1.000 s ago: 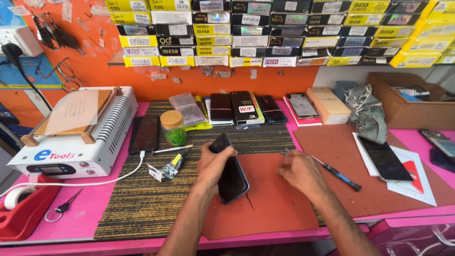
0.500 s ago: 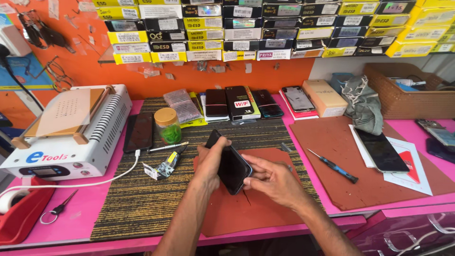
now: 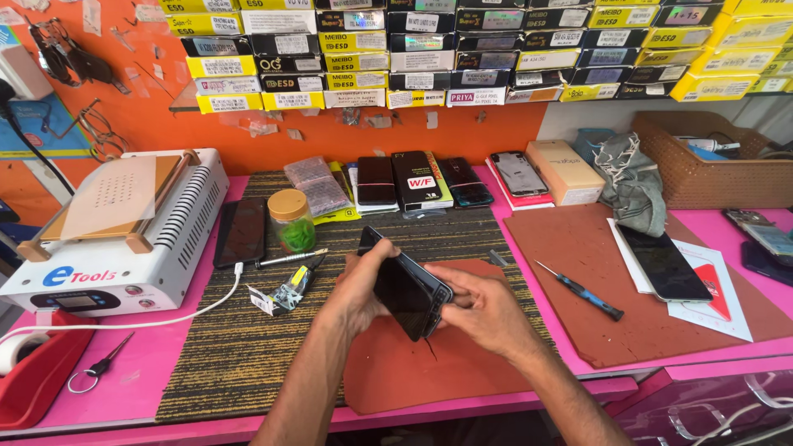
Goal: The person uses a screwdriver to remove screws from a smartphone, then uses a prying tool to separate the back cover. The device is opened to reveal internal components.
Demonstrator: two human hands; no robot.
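Pink workbench [image 3: 165, 388] under an orange wall stacked with yellow and black boxes [image 3: 462, 58]; both hands meet over a reddish mat [image 3: 396, 372], clamped on a black phone [image 3: 406, 291] held tilted above it, left hand [image 3: 357, 289] gripping its left edge, right hand [image 3: 479, 306] closed on its lower right corner. Just left lie a small glue tube [image 3: 291, 289] and a lidded jar with green contents [image 3: 291, 221] on a striped mat [image 3: 223, 355]; right, a blue-handled screwdriver [image 3: 578, 291] on a second brown mat [image 3: 595, 248]. Farther out: white heating machine [image 3: 116, 239] far left, row of phones [image 3: 429, 180] at back, grey cloth [image 3: 629, 177], wicker basket [image 3: 702, 165].
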